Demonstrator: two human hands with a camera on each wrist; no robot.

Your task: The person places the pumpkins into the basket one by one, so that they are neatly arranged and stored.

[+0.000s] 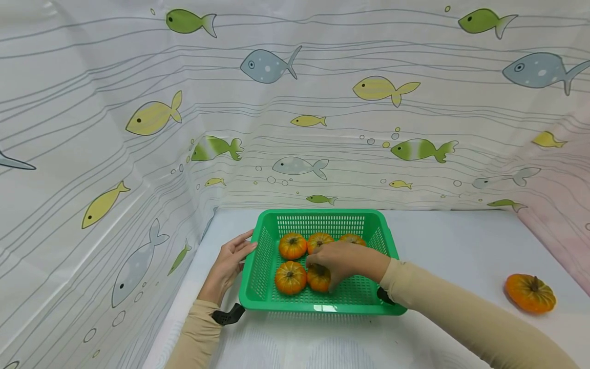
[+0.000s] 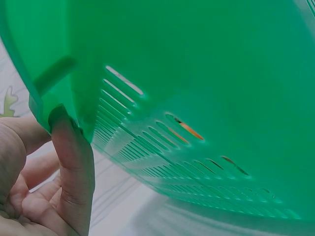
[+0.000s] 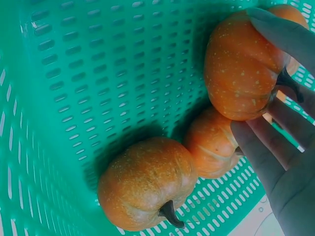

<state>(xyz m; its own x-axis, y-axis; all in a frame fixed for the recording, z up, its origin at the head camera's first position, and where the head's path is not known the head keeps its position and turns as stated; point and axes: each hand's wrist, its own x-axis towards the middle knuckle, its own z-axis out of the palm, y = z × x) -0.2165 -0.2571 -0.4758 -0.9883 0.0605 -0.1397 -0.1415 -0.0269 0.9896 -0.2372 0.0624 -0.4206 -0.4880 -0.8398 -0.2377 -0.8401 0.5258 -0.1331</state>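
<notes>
A green plastic basket (image 1: 322, 307) with slotted walls stands on the table. My left hand (image 1: 227, 264) holds its left side; the left wrist view shows fingers (image 2: 74, 167) curled at the basket's edge (image 2: 29, 93). Inside, my right hand (image 1: 343, 259) grips a small orange pumpkin (image 1: 318, 281) in the front row. In the right wrist view, thumb and fingers span this pumpkin (image 3: 243, 69), its dark stem toward the palm. Left of it sits another pumpkin (image 1: 290, 278). Behind are a pumpkin (image 1: 292, 246), a second pumpkin (image 1: 319, 240) and a third pumpkin (image 1: 352, 239), partly hidden by the hand.
A single orange pumpkin (image 1: 531, 293) lies on the white table (image 1: 451, 246), to the right of the basket. Fish-patterned sheeting (image 1: 341, 118) rises behind the table and along its left side. A pinkish sheet section (image 1: 567, 205) borders the right.
</notes>
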